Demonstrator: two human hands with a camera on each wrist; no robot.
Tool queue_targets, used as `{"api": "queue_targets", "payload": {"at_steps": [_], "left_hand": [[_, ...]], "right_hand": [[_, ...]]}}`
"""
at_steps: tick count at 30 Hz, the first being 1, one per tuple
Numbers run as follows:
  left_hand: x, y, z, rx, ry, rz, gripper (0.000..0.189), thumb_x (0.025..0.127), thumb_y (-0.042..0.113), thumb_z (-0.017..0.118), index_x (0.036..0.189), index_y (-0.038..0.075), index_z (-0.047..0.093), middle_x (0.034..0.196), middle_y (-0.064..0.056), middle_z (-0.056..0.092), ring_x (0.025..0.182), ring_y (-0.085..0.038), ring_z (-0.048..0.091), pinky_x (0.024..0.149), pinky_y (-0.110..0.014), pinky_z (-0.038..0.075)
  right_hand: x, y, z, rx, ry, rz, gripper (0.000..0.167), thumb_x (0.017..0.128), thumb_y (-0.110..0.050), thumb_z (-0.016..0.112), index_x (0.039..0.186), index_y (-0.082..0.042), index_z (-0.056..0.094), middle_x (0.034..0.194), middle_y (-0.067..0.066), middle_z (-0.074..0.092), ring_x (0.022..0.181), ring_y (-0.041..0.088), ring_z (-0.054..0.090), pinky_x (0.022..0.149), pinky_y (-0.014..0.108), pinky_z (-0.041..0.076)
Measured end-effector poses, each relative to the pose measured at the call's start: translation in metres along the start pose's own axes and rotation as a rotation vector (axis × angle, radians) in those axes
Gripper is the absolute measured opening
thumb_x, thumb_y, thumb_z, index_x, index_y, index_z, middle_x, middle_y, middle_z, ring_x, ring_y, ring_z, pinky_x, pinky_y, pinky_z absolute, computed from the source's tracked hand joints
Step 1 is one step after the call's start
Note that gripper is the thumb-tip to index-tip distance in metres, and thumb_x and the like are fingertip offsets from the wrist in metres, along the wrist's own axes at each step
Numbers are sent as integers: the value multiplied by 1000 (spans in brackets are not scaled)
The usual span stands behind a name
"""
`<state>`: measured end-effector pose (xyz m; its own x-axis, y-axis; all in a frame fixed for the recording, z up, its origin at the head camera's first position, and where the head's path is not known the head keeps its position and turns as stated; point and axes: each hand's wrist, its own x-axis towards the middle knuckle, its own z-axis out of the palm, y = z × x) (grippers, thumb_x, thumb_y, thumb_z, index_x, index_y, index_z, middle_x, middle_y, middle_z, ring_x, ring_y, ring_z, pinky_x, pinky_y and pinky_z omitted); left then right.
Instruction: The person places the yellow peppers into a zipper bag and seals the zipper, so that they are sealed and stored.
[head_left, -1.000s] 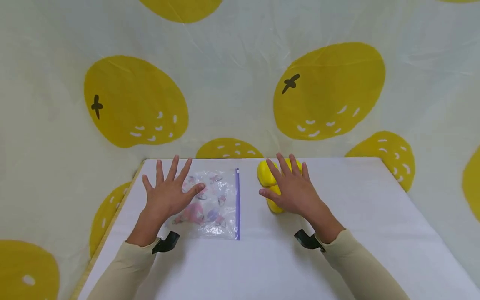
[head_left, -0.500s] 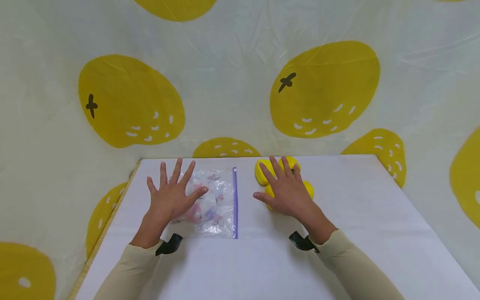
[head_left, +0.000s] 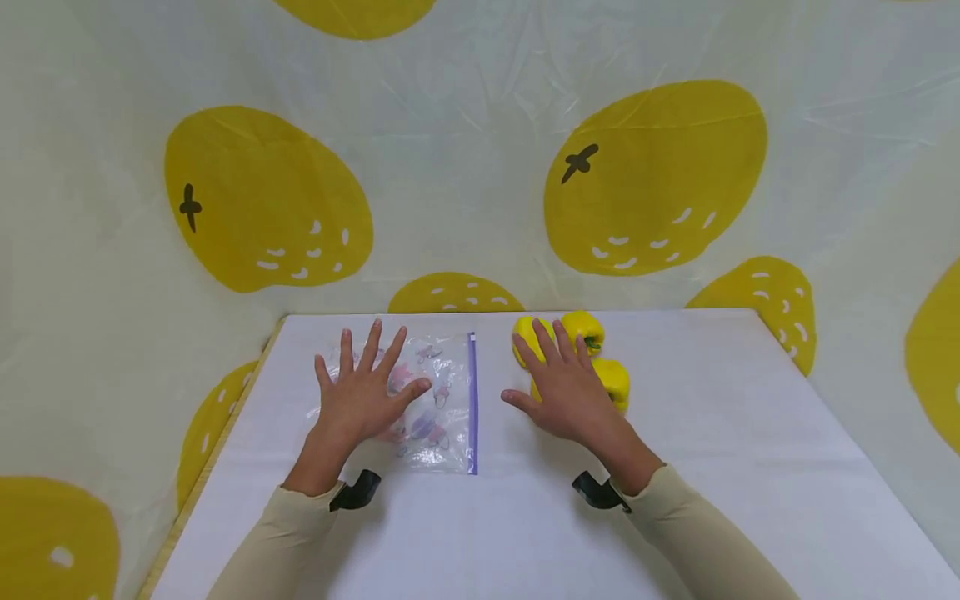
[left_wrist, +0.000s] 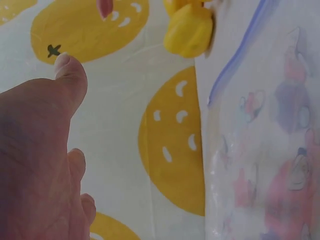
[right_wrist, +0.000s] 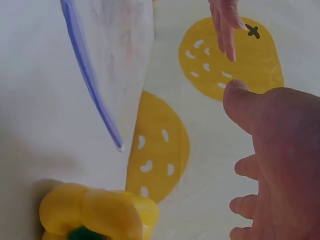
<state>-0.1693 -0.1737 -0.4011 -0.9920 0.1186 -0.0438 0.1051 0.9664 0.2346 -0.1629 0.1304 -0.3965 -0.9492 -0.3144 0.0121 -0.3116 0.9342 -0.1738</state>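
A clear zip bag (head_left: 450, 450) with pink and purple printed figures and a purple zip strip lies flat on the white table. My left hand (head_left: 363, 404) is held over its left part, fingers spread, gripping nothing. To the right of the bag are several yellow bell peppers (head_left: 613, 382) in a cluster, one showing its green stem. Spread over them, my right hand (head_left: 566, 404) partly hides the nearer ones and holds nothing. The left wrist view shows the bag (left_wrist: 295, 150) below the hand; a pepper (right_wrist: 95, 210) with a green stem end appears in the right wrist view.
The white-covered table (head_left: 735, 467) ends at a back edge just behind the peppers. Beyond it hangs a pale cloth (head_left: 465, 167) printed with large yellow fruit. A black wrist mount (head_left: 356, 492) sits at the left cuff, another black mount (head_left: 598, 490) at the right.
My left hand has drifted right across the bag. The right hand has shifted slightly left and toward me, uncovering more of the peppers. Bag and peppers stay in place.
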Motion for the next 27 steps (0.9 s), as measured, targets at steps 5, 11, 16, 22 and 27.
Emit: {"api": "queue_targets", "payload": {"at_steps": [5,11,16,22,27], "left_hand": [[1,1,3,1,7,-5,93,94,79,44,168,37,8,178,-5,-8,161,-49,-14,119,-82,-12],[1,0,10,23,9,-16,94,93,79,46,168,36,10,178,-6,-5,161,-49,-13,119,-82,-10],[2,3,18,18,2,-13,95,91,81,44,168,37,10,179,-6,-4,161,-49,-13,120,-81,-10],[1,2,24,18,12,-10,95,91,81,46,167,38,10,178,-5,-5,161,-49,-12,120,-80,-11],[2,0,28,10,20,5,94,91,81,46,167,38,10,179,-4,-4,161,-49,-14,120,-80,-11]], "right_hand": [[1,-6,8,-37,-6,-9,90,96,-65,58,168,-25,21,178,12,8,164,42,1,132,63,4],[1,-15,16,-30,-45,-27,91,96,-68,55,168,-26,19,178,11,4,165,40,-2,132,63,2],[-1,-17,22,-40,-53,-22,91,96,-68,55,168,-26,18,178,11,4,165,40,0,132,63,3],[-1,-22,29,-53,-68,-49,91,97,-70,52,169,-27,16,178,12,3,164,42,1,132,64,6],[-1,-28,34,-66,-66,-67,91,97,-71,51,168,-27,17,178,13,5,164,42,2,131,64,8]]}}
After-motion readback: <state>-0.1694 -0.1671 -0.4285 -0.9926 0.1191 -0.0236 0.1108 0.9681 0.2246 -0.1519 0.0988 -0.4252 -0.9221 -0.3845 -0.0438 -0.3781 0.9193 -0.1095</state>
